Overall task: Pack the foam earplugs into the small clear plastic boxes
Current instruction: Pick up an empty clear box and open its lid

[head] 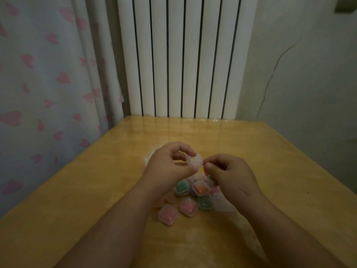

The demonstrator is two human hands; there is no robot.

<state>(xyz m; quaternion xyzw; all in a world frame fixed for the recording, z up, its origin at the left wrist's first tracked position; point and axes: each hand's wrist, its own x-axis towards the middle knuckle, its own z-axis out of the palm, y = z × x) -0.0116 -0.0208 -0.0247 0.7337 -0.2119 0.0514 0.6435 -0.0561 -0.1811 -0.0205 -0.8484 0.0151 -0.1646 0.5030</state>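
My left hand [170, 165] holds a small clear plastic box [194, 161] between thumb and fingers, lifted above the wooden table [270, 171]. My right hand [228, 175] is right beside it, its thumb and forefinger pinched at the box's right edge; what they pinch is too small to tell. Below my hands lies a cluster of several closed boxes: pink ones [167, 214] [188, 206], green ones [182, 187] [205, 202] and an orange one [201, 188]. An empty clear box [222, 203] lies at the cluster's right, partly under my right wrist.
A clear plastic bag [152, 155] peeks out behind my left hand. A white radiator [183, 55] stands behind the table's far edge. A heart-patterned curtain [48, 74] hangs at the left, a cracked wall [299, 64] at the right.
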